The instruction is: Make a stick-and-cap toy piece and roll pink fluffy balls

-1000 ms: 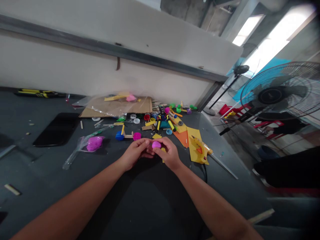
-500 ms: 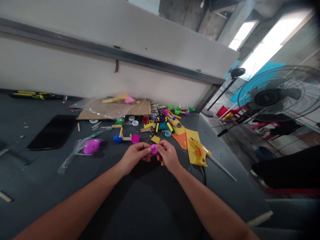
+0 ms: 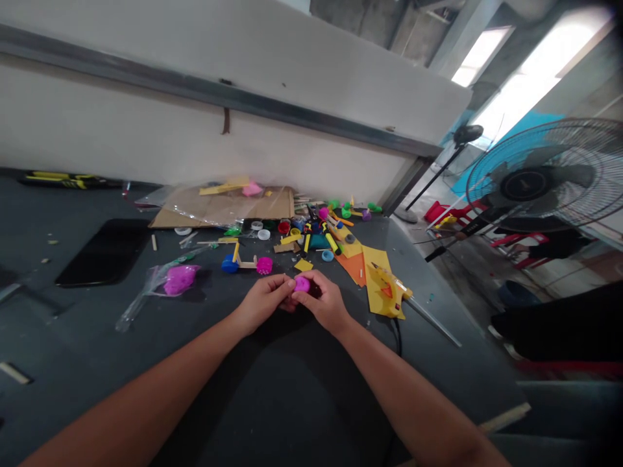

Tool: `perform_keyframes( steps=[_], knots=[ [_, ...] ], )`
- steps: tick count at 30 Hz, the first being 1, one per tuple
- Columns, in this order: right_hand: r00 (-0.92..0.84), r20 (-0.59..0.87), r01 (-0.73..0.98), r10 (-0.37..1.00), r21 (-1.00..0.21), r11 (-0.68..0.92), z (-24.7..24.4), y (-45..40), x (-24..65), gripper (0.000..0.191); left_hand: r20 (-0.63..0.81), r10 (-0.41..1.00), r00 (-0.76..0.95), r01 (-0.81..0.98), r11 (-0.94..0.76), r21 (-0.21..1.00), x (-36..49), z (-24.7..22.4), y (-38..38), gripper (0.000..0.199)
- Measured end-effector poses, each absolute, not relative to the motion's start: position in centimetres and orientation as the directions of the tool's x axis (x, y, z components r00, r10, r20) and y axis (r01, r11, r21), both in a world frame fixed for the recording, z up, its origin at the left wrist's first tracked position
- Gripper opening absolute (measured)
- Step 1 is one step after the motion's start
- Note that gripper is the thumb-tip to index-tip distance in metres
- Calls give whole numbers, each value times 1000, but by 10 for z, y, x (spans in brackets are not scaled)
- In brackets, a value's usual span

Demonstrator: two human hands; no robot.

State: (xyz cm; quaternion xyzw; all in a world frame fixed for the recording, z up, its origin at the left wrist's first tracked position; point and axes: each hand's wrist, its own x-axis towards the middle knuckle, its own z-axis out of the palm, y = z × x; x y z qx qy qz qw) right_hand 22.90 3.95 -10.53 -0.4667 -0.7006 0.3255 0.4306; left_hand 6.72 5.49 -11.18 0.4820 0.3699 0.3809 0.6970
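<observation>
Our left grip [image 3: 264,301] and right grip [image 3: 325,301] are pinching a magenta bottle cap [image 3: 302,284] over the dark desk [image 3: 97,337], yellow hot glue gun [image 3: 387,293] sitting just to the right.

No words, labels or numbers can be read anywhere; a small mark on the fan's hub [image 3: 525,184] is too blurred to tell
</observation>
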Motion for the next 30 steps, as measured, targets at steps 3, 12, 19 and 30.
perform_keyframes(
  steps=[3,12,19,30],
  knots=[
    [-213,352,402,912,-819,410,-105,40,228,29,-153,878,453,-176,256,950,67,-111,54,33],
    [-148,352,310,924,-871,381,-95,43,233,40,-167,865,473,-94,238,967,68,-111,54,36],
    [-404,434,553,806,-586,592,-61,86,197,14,12,822,569,99,-83,992,67,-112,49,31],
    [-470,467,644,749,-398,653,-87,124,160,8,40,833,552,95,-110,989,64,-122,53,28]
  ],
)
